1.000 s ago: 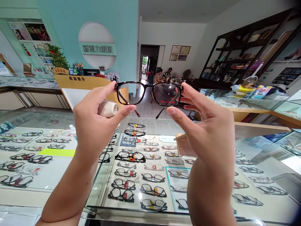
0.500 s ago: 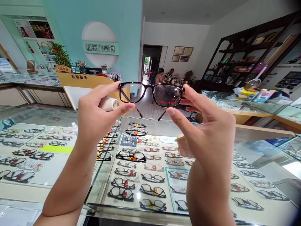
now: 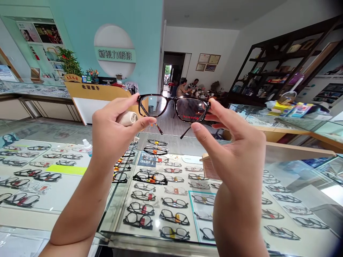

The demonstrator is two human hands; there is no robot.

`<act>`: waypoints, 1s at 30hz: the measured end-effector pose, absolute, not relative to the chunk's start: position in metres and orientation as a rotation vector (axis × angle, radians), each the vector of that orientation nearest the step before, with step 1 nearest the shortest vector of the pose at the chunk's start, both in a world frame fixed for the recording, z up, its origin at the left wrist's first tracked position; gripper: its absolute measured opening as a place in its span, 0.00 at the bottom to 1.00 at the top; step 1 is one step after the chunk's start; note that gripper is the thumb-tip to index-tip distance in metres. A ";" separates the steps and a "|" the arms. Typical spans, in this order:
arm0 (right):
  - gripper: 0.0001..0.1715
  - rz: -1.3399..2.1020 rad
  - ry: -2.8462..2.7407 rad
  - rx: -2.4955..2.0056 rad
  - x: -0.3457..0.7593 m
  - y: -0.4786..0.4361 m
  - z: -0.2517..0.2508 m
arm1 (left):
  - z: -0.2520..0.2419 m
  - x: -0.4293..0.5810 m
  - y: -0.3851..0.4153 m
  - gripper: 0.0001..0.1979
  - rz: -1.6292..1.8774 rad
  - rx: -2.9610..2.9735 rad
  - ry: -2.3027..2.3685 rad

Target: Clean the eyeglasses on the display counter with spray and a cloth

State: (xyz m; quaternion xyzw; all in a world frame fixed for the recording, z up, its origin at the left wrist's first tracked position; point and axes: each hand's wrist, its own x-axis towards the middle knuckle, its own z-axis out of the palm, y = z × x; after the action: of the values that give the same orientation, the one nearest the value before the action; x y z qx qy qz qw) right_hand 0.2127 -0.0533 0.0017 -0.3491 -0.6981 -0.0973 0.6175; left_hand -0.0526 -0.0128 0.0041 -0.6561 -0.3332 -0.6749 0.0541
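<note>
A pair of dark-framed eyeglasses (image 3: 170,99) is held up in front of me above the glass counter, its temples pointing away and down. My left hand (image 3: 115,121) pinches the left end of the frame between thumb and fingers. A rolled beige cloth (image 3: 128,118) is also tucked in that hand, behind the thumb. At the frame's right end, my right hand (image 3: 233,135) grips with the thumb below and the index finger on top. Red lettering shows on the right lens.
Below lies a glass display case (image 3: 160,239) with rows of eyeglasses, and more lie to both sides. A small white bottle (image 3: 87,145) stands beyond my left forearm. Two people (image 3: 187,85) sit far back near a doorway. A cashier desk (image 3: 80,101) stands at the left.
The eyeglasses and my left hand have shifted very slightly to the right in view. Both hands keep the same hold on the frame.
</note>
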 end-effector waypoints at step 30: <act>0.33 -0.020 -1.510 -0.941 0.202 -0.038 0.000 | 0.004 -0.040 -0.044 0.30 -1.923 -1.847 -1.006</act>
State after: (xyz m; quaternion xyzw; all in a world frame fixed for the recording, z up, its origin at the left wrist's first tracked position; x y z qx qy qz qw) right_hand 0.2016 -0.0381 0.0000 -0.4109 -0.6592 -0.0085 0.6297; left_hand -0.0399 -0.0441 0.0038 -0.6413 -0.3494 -0.6675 0.1454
